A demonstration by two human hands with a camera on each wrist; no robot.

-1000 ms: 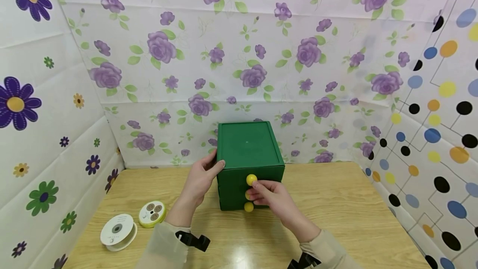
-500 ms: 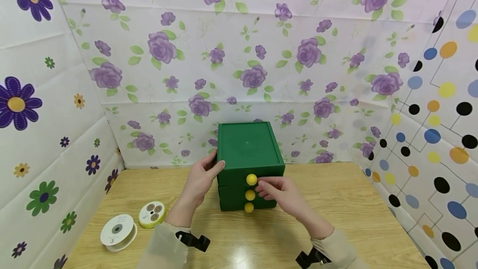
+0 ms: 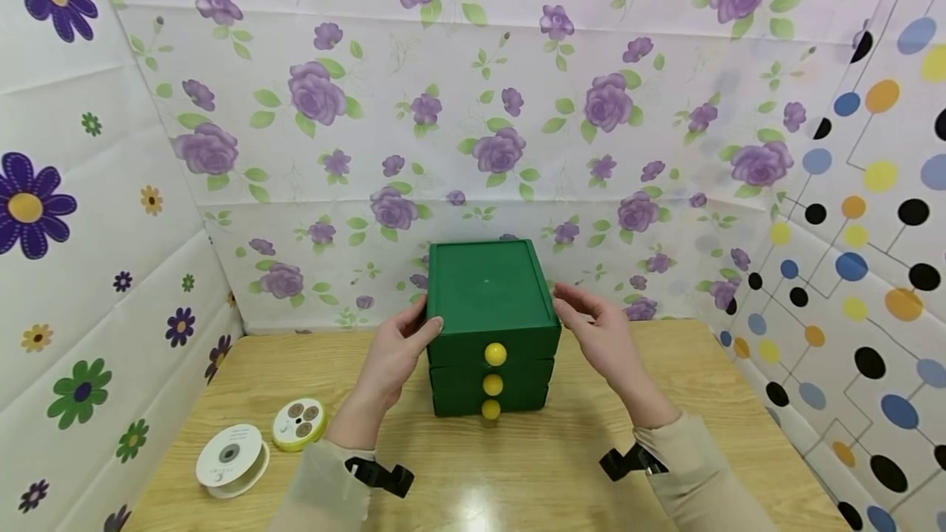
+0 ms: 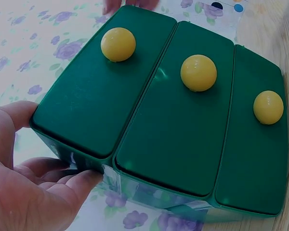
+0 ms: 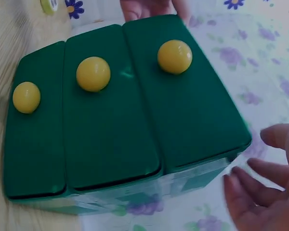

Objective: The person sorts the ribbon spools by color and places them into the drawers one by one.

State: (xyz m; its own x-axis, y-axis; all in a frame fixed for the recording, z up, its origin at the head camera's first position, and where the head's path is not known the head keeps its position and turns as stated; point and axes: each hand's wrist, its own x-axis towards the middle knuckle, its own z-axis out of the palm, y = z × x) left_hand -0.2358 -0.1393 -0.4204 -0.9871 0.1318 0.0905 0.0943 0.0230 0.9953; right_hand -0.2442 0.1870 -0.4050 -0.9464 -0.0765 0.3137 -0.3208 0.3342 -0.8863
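On the wooden table (image 3: 709, 376) stands a glossy green drawer box (image 3: 484, 320) with 3 yellow knobs (image 3: 493, 384); 2 spools (image 3: 214, 448) carry print too small to read. The left hand (image 3: 392, 358) grips the box's left edge; the right hand (image 3: 606, 343), fingers loosely parted, holds nothing just beside it.

Green boxy plastic three-drawer chest (image 3: 488, 286): smooth, satin sheen. Yellow ball-shaped knobs (image 4: 198, 73): smooth, glossy, small highlights. Light-brown wood-grain table (image 3: 628, 409): smooth, bright glare patch. White purple-flowered backdrop sheet (image 3: 539, 179): creased; cloth or plastic unclear.
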